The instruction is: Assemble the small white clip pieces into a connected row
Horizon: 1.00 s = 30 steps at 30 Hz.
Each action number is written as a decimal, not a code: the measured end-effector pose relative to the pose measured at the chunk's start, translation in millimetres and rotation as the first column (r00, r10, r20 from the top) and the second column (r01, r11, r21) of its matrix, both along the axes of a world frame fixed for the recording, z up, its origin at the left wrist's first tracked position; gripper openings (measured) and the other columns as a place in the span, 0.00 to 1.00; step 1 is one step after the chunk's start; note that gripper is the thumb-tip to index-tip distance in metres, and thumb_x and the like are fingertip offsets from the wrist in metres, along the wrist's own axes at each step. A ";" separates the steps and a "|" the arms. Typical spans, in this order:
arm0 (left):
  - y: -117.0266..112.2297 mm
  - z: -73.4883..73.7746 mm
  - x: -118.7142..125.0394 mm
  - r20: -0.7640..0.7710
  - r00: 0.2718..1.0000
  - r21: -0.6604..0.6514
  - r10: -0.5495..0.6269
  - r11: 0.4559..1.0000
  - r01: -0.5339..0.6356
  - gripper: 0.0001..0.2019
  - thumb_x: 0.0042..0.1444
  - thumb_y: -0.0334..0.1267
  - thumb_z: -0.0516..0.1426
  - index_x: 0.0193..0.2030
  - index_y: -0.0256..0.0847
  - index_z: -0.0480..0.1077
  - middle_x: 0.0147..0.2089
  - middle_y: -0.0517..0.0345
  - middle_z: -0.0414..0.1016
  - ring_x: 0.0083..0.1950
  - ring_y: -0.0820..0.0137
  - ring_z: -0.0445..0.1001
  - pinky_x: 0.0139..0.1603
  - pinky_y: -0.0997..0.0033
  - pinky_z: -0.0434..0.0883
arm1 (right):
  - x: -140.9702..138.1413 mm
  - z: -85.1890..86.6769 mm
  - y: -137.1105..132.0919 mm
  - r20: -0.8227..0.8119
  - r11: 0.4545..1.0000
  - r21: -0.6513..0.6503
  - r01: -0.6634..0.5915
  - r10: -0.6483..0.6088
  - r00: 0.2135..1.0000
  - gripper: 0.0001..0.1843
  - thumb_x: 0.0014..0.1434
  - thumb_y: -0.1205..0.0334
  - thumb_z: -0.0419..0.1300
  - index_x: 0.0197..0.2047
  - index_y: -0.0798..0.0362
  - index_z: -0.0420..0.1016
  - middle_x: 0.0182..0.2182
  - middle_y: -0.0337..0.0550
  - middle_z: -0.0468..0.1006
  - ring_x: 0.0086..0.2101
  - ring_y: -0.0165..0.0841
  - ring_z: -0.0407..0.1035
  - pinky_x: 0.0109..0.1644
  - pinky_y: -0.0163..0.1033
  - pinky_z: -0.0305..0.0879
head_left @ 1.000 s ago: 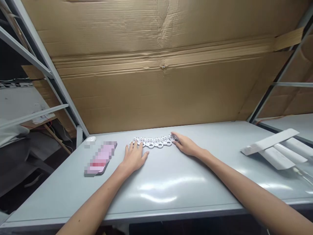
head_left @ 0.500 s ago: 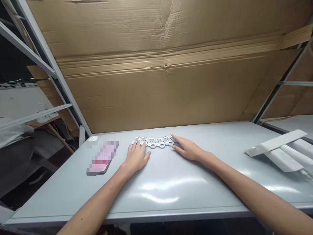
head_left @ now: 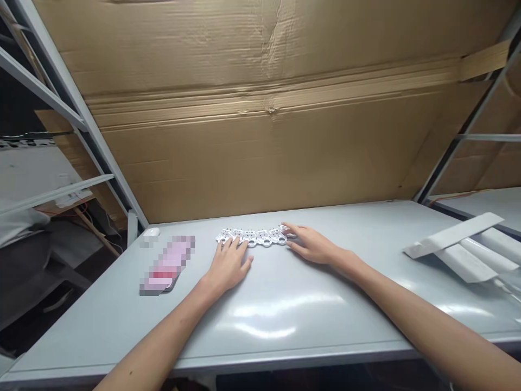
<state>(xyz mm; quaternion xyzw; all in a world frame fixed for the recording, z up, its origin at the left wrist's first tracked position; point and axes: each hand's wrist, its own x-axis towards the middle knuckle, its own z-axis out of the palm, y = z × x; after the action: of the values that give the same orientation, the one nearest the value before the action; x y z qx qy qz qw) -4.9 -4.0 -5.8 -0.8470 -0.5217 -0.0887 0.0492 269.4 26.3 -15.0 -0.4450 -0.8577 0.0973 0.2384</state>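
A strip of linked white plastic pieces with round holes (head_left: 252,237) lies across the far part of the grey table (head_left: 122,326). My left hand (head_left: 230,265) rests palm down, with its spread fingers over the left part of the strip. My right hand (head_left: 311,244) lies flat at the strip's right end, its fingertips touching the last pieces. Neither hand visibly grips the strip. The fingers hide parts of it.
A pixelated pink flat object (head_left: 166,265) and a white computer mouse (head_left: 151,232) lie left of the hands. Long white boxes or panels (head_left: 459,250) sit at the right. A large cardboard sheet (head_left: 260,136) and metal rack bars (head_left: 77,117) rise behind the table.
My left hand has shifted slightly right along the strip, which now lies in a flatter line. My head view has moved a little.
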 end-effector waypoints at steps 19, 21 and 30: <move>-1.8 4.8 -0.3 -0.008 1.000 -0.034 -0.026 0.999 0.026 0.21 0.66 0.43 0.49 0.65 0.42 0.62 0.67 0.43 0.62 0.69 0.49 0.56 0.66 0.43 0.55 | -19.1 -0.4 -17.0 0.089 0.989 0.072 -0.126 0.119 0.989 0.30 0.65 0.46 0.53 0.65 0.50 0.65 0.64 0.53 0.65 0.64 0.49 0.56 0.65 0.58 0.55; -1.7 3.3 -0.1 0.014 0.997 -0.048 -0.072 0.996 0.072 0.22 0.67 0.42 0.49 0.65 0.42 0.62 0.68 0.45 0.61 0.70 0.49 0.55 0.67 0.42 0.55 | -25.5 -3.3 -21.3 0.145 0.993 0.026 -0.115 0.110 0.983 0.34 0.65 0.40 0.50 0.68 0.50 0.61 0.67 0.53 0.60 0.66 0.52 0.51 0.67 0.61 0.49; 1.6 -2.9 -0.8 0.019 0.989 -0.075 -0.144 0.987 0.145 0.22 0.69 0.43 0.46 0.67 0.43 0.59 0.70 0.50 0.59 0.70 0.50 0.55 0.68 0.43 0.53 | -31.1 -6.2 -19.1 0.210 0.994 -0.039 -0.104 0.110 0.972 0.38 0.65 0.35 0.44 0.70 0.48 0.55 0.69 0.50 0.55 0.67 0.52 0.46 0.68 0.62 0.42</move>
<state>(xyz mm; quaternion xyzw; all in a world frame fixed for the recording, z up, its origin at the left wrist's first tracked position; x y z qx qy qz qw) -5.8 -2.4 -8.8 -0.8832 -0.4624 -0.0777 0.0069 238.3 7.2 -21.3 -0.4094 -0.8994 0.0740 0.1338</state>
